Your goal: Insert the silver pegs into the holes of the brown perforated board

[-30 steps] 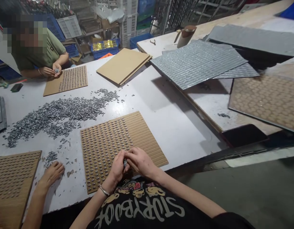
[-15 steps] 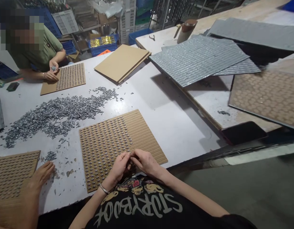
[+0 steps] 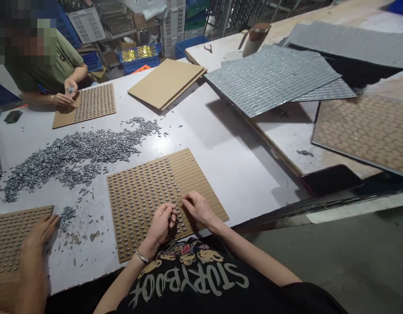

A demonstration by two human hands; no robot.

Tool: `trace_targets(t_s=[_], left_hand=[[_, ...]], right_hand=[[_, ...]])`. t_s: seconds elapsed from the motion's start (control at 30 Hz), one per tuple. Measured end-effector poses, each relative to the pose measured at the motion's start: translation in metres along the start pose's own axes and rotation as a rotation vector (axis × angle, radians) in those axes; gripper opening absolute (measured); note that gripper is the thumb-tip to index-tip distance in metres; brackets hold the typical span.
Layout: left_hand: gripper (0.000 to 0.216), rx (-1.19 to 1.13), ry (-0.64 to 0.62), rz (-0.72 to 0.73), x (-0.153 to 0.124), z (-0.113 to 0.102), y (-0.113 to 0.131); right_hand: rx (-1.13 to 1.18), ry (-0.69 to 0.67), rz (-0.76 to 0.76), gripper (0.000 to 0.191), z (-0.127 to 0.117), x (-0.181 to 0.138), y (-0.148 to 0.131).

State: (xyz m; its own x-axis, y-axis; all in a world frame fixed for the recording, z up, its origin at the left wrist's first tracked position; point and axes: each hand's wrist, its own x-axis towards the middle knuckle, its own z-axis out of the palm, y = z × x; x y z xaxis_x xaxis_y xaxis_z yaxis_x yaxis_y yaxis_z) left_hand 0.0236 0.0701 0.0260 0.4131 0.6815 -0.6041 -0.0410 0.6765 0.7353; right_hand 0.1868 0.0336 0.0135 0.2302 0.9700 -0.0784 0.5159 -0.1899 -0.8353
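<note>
A ribbed brown board [image 3: 201, 183] lies in front of me, its left part filled with rows of small grey metal pieces. My left hand [image 3: 162, 225] rests curled over the board's near edge, fingers closed round a few of those pieces. My right hand [image 3: 196, 210] pinches at the board's grooves just right of the filled rows, fingertips pressed together on something too small to name. A long heap of loose grey metal pieces [image 3: 73, 155] spreads across the white table [image 3: 234, 161] beyond the board.
Another person's hand [image 3: 40, 231] lies at a second board [image 3: 11, 235] at lower left. A seated person [image 3: 40, 65] works at a third board [image 3: 86, 104] far left. Blank boards [image 3: 165, 83] are stacked at the back. Silver sheets [image 3: 270, 78] and a dark phone [image 3: 332, 179] lie to the right.
My hands have parted: the right moved forward onto the board's grooves, the left stayed curled near the edge. The neighbour's hand slid left onto their own board.
</note>
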Motion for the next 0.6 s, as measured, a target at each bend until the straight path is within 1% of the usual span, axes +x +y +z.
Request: trace_targets(t_s=[0.1, 0.23, 0.3, 0.33, 0.4, 0.43, 0.5, 0.57, 0.6], left_hand=[[0.035, -0.023, -0.020, 0.010, -0.001, -0.004, 0.003], [0.036, 0.024, -0.028, 0.004, -0.003, -0.006, 0.001], [0.036, 0.028, -0.010, -0.007, -0.003, -0.006, 0.000], [0.037, 0.020, -0.003, -0.014, -0.003, -0.006, 0.000], [0.037, -0.018, 0.004, -0.027, -0.002, -0.006, 0.001], [0.037, -0.048, 0.004, -0.032, -0.002, -0.006, 0.002], [0.038, -0.121, -0.010, -0.039, -0.004, -0.006, 0.004], [0.041, -0.175, -0.040, -0.045, -0.005, -0.005, 0.006], [0.041, -0.186, -0.055, -0.048, -0.006, -0.004, 0.007]], right_hand=[[-0.162, 0.034, -0.011, 0.014, 0.008, 0.009, 0.004], [-0.273, 0.046, 0.025, 0.015, 0.018, 0.013, 0.005], [-0.293, 0.049, 0.064, 0.009, 0.019, 0.013, 0.005], [-0.278, 0.051, 0.082, 0.007, 0.018, 0.013, 0.005], [-0.195, 0.071, 0.079, 0.018, 0.014, 0.010, 0.003], [-0.139, 0.087, 0.049, 0.020, 0.011, 0.007, 0.000], [-0.027, 0.084, -0.055, 0.015, 0.005, -0.001, -0.006], [0.061, 0.027, -0.145, 0.012, 0.000, -0.011, -0.014], [0.096, -0.006, -0.166, 0.012, -0.001, -0.016, -0.017]])
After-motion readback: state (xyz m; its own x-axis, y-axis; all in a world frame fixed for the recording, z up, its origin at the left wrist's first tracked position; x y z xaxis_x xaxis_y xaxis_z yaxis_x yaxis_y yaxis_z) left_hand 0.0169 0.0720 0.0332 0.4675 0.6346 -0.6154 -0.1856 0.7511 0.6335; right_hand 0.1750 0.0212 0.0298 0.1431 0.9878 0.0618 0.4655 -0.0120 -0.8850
